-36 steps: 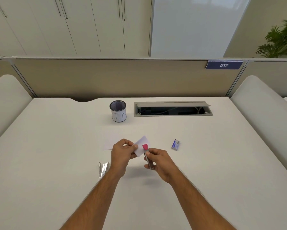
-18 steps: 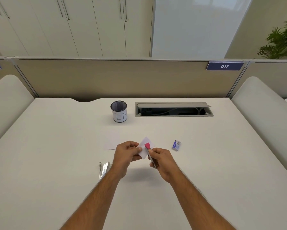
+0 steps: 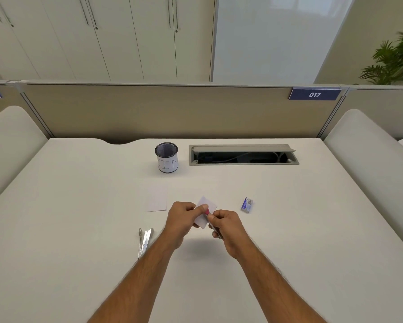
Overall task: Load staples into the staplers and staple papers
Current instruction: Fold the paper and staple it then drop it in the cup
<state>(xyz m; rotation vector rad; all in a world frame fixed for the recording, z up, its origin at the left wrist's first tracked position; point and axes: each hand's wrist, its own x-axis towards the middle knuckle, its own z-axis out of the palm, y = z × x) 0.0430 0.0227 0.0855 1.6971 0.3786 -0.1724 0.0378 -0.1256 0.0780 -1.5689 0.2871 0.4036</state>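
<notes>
Now stapling step judged in progress: small paper (image 3: pixel 206 212) pinched by left hand (image 3: pixel 181 219), pink stapler (image 3: pixel 213 223) gripped in right hand (image 3: pixel 227 228), nose at paper edge. Second stapler (image 3: pixel 144 241) left lying open on table (image 3: pixel 79 229), loading not confirmed. Staple box (image 3: pixel 247 205) and another paper (image 3: pixel 157 198) still waiting.

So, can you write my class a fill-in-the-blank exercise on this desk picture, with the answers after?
1. The left hand pinches a small white ____.
2. The right hand holds a stapler whose tip is ____ in colour.
3. The sign on the partition reads ____.
4. The small blue staple box lies on the desk to the ____ of both hands.

Answers: paper; pink; 017; right
</notes>
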